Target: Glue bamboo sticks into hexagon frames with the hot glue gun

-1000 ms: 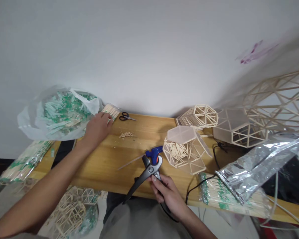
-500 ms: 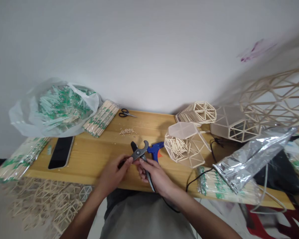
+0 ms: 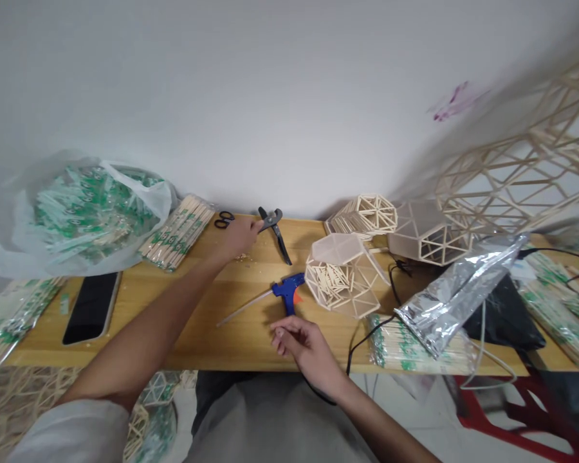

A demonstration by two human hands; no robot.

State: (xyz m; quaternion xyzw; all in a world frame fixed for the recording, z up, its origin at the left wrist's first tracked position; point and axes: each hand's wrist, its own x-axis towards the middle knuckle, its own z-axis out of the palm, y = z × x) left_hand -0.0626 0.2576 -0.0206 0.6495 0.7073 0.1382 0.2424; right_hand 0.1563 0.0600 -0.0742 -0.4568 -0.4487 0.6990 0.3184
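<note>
My left hand (image 3: 242, 235) reaches to the back of the wooden table, its fingers closed on one handle of the dark pruning shears (image 3: 271, 220). The shears' other handle points toward the front right. Near the front edge, my right hand (image 3: 302, 344) is held with curled fingers, the thumb against them; whether anything small is inside cannot be made out. Just beyond it lies a blue glue gun (image 3: 286, 290) with a glue stick (image 3: 246, 307) out of its back. Black scissors (image 3: 224, 220) lie behind my left hand.
A hexagonal stick container (image 3: 340, 280) with short sticks stands right of the glue gun. A phone (image 3: 91, 307), packed sticks (image 3: 177, 233) and a plastic bag (image 3: 94, 215) are on the left. Silver foil packaging (image 3: 456, 296) and cables lie right; stick frames (image 3: 516, 177) rise behind.
My left hand has carried the shears from the middle to the back of the table. My right hand has let go of them and moved slightly nearer the front edge.
</note>
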